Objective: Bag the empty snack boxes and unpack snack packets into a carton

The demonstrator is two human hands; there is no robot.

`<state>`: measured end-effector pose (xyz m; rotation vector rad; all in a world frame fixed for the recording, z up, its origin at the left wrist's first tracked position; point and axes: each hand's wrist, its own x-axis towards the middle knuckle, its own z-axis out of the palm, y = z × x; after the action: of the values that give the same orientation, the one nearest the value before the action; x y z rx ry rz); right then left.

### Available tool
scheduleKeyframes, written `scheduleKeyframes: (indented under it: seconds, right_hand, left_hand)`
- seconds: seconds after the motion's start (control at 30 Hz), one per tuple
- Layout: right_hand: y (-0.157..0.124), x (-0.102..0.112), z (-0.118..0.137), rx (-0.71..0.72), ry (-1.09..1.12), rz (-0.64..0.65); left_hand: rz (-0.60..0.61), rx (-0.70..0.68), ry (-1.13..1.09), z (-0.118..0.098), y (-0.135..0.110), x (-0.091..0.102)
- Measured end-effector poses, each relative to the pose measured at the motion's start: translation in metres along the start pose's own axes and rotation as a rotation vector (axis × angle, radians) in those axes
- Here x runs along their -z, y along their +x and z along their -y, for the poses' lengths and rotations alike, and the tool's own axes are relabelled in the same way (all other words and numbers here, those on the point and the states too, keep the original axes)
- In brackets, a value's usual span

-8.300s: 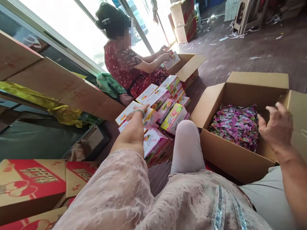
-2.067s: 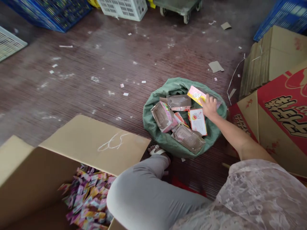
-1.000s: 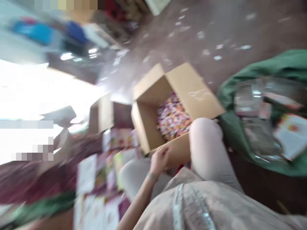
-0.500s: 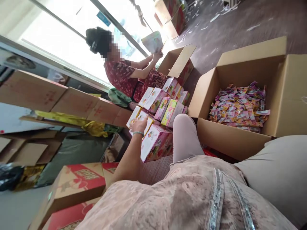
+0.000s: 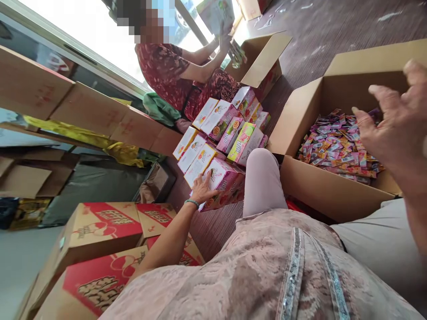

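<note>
My left hand rests on the near corner of a pink and white printed box, its fingers spread over the surface. That box stands at the near end of a cluster of similar small boxes, packed side by side on the floor. My right hand is raised over the large open carton at the right, fingers apart and nothing in them. Inside the carton lies a heap of small pink, purple and orange sachets, partly hidden behind my right hand.
Across from me a seated person in a dark red patterned outfit holds up a light printed box beside another open carton. Red and brown cartons stand at my left. A row of cartons lines the window side.
My left hand has slid nearer along the boxes onto the closest one. My right hand has come into view above the carton. The other person now has something clear by the hand.
</note>
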<state>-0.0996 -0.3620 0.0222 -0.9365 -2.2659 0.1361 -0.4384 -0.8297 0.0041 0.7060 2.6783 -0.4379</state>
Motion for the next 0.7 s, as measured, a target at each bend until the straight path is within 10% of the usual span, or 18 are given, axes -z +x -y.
scheduleKeyframes:
  seconds: [0.2, 0.4, 0.7]
  right_hand:
    - [-0.027, -0.067, -0.050, -0.033, -0.005, 0.174]
    - [-0.022, -0.065, -0.068, -0.142, 0.018, 0.190]
    - [-0.028, -0.060, -0.040, -0.085, 0.117, 0.189]
  left_hand:
    - [-0.038, 0.007, 0.004, 0.000, 0.002, 0.004]
    - [-0.012, -0.035, -0.013, 0.000, -0.001, 0.006]
    - [-0.207, -0.117, -1.172, -0.056, -0.006, 0.080]
